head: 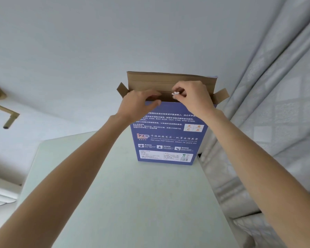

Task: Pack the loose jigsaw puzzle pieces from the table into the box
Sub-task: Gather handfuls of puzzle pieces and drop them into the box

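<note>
I see a plain pale wall (pixel 115 42) filling the view beyond and above the fingers. Below them a pale green tabletop (pixel 132 203) runs toward me. To the right of the fingers hangs a grey patterned curtain (pixel 279 108), in folds. Far left, a brass-coloured fixture (pixel 2 106) juts out. The light is soft and even.

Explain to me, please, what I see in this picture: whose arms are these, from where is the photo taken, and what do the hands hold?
There is no machine here. A person wears a camera on the head, so you see their own two arms reaching forward. On the pale table stands a blue puzzle box, upright, its brown top flaps open. The left hand grips the box's top front edge. The right hand pinches one small white puzzle piece just over the opening, not yet dropped in. A patterned curtain hangs at the right.
</note>
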Tool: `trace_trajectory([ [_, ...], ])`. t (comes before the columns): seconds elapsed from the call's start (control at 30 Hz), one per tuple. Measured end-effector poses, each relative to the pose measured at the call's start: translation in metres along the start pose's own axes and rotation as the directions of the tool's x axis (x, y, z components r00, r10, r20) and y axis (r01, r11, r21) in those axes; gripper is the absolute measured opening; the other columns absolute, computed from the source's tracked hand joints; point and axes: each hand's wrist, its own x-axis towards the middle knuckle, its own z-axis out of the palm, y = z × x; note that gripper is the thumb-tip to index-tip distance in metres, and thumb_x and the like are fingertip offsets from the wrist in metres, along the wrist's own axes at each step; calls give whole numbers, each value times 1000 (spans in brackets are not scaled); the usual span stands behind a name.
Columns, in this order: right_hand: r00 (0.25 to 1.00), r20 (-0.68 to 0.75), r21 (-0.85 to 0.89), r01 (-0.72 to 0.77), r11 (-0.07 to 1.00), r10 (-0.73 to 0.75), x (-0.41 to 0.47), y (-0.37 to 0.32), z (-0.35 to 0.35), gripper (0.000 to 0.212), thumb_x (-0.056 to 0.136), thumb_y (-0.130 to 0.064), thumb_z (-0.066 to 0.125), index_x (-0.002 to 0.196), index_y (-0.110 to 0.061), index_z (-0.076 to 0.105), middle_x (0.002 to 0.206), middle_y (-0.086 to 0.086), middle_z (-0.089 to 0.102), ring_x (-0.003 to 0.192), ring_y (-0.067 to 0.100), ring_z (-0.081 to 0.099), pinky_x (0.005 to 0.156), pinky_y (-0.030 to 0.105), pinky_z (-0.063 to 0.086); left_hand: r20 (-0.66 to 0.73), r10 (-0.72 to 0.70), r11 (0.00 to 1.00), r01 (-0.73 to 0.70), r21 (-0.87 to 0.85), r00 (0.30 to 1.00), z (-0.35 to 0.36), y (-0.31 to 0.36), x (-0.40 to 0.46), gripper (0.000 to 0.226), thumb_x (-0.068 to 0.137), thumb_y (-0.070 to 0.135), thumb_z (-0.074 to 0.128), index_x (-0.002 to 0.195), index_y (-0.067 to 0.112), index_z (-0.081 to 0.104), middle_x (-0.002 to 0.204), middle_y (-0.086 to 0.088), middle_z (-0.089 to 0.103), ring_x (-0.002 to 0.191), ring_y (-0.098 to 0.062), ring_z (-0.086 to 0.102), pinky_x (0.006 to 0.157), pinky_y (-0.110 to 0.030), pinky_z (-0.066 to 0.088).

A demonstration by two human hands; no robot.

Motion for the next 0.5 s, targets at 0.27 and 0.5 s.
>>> trace_trajectory([
  [0.27,999,20,-92,38,995,-37,-8,-1,-5,24,94,-27,52,97,-15,72,95,2,70,83,20,63,67,29,47,-8,30,989,-28,148,1000,10,-7,-9,18,87,26,59,103,21,65,98,3,69,89,-22,62,65,-26,38],
  [0.5,985,81,-186,164,969,-151,-38,6,-1,15,86,-19,64,98,-12,65,90,3,70,84,26,58,76,34,40,-66,98,979,-85,184,993,4,-12,-28,16,89,21,58,102,16,65,93,-1,69,84,-25,62,64,-31,46],
])
